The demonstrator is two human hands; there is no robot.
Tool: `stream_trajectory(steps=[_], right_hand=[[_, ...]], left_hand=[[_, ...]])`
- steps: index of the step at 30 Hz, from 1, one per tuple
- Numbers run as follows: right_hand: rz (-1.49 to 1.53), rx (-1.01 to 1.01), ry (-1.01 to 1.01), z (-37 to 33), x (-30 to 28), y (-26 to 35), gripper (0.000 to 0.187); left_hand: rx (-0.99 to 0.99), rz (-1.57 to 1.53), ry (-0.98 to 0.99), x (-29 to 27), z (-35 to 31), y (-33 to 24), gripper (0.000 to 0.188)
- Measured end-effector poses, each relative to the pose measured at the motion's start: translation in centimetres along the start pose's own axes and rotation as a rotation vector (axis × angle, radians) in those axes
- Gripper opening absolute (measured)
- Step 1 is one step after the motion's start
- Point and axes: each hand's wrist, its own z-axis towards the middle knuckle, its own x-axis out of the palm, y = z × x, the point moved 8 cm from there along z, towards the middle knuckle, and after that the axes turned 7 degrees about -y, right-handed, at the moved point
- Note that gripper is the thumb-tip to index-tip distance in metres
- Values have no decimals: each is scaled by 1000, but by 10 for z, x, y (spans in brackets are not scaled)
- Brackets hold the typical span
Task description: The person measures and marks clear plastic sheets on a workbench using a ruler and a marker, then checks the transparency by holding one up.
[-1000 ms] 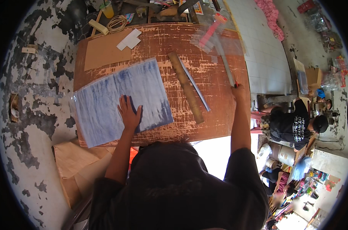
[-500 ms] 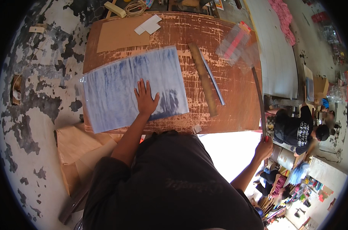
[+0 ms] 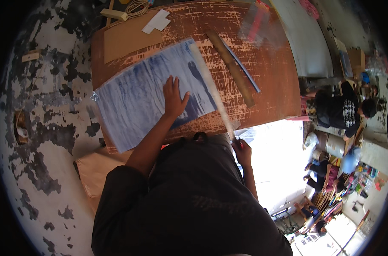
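Note:
My left hand (image 3: 175, 98) lies flat on a bluish, shiny sheet of plastic film (image 3: 138, 89), fingers stretched out. At the table's near edge my right hand (image 3: 242, 152) is closed around the red-marked grip of a long knife (image 3: 221, 106). Its long, thin blade is blurred and runs along the right edge of the film. Whether the blade touches the film I cannot tell. To the right of it, a worn, brownish flat strip (image 3: 232, 70) and a thin bluish-grey rod (image 3: 242, 67) lie side by side on the table (image 3: 275, 81).
Brown board (image 3: 125, 42) and white card pieces (image 3: 156, 21) lie at the far left. Clear plastic bags (image 3: 256, 27) with a red strip are at the far right. A peeling wall (image 3: 44, 149) stands left; at right a person in black (image 3: 339, 106) works nearby.
My right hand has swung left with the long knife, from the table's right side to the film's right edge. My left hand stays flat on the film. The view has turned slightly.

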Motion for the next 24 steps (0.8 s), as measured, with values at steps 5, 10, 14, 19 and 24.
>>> stream_trajectory(steps=[5,10,14,19,24], right_hand=[[-16,-75,-40,-10,49,-11,38],[-30,58,-35,-13,45,-21,43],[96,60,-85,-10,39,-27,35],[120,134,-84,-4,47,-50,27],[90,134,-39,2,51,-55,30]], left_hand=[[239,24,129,23,21,-30,82],[341,128,229,43,37,-38,88],[318,111,260,47,42,-46,92],[352,102,240,48,40,-51,96],[356,105,254,48,40,-51,99]])
